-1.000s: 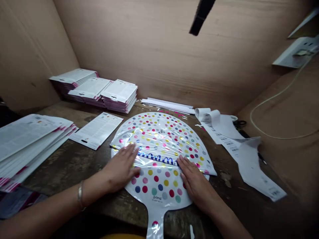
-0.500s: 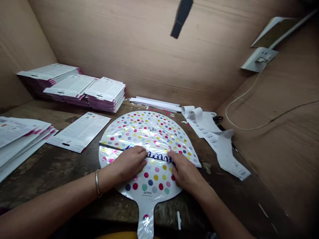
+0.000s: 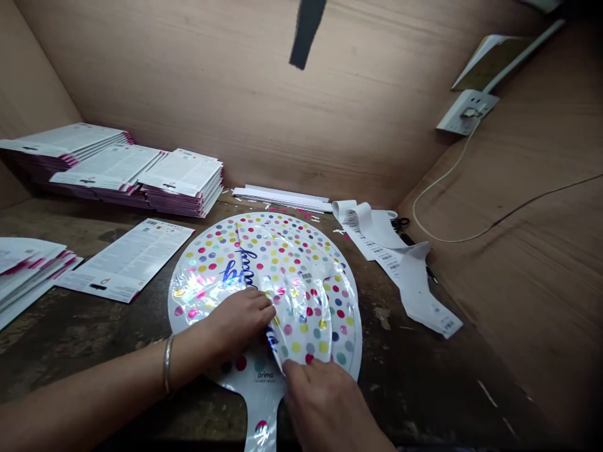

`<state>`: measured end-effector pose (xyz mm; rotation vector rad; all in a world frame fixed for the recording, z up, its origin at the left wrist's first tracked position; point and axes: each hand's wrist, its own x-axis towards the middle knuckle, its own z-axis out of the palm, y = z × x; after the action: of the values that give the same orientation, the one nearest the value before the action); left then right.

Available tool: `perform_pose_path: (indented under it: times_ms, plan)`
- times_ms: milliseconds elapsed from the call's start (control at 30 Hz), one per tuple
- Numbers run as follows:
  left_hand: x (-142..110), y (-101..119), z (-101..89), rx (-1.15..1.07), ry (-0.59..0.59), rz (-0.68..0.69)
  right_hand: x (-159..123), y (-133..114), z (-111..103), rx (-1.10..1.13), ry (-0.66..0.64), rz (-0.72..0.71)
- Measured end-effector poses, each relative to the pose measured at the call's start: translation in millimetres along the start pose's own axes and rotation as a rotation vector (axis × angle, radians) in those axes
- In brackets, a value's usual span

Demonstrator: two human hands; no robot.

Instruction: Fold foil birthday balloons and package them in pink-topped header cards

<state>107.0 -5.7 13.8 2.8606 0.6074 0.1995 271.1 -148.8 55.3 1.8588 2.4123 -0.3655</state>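
A flat foil balloon with coloured dots and blue lettering lies on the worktable, its tail pointing toward me. Several layers are folded over to the right, with a slanting crease running through the lettering. My left hand, a bangle on its wrist, is closed with curled fingers on the crease near the balloon's middle. Lower down the same crease, my right hand pinches the folded edge close to the tail. Part of the lettering is hidden under my left hand.
Stacks of printed white packets stand at the back left. One packet lies left of the balloon, and a pile of packets is farther left. A curling label strip and scissors lie at right, below a socket with a cable.
The folded layers have turned from lying across the balloon to slanting over its right side. My right hand has moved down toward the tail. The camera view has shifted right.
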Motion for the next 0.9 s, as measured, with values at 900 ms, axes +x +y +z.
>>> perform_pose_path:
  times_ms: [900]
  plan:
    - [-82,-37,-10.2,-0.247,0.056,-0.128,41,90,2,0.255,0.116,-0.262]
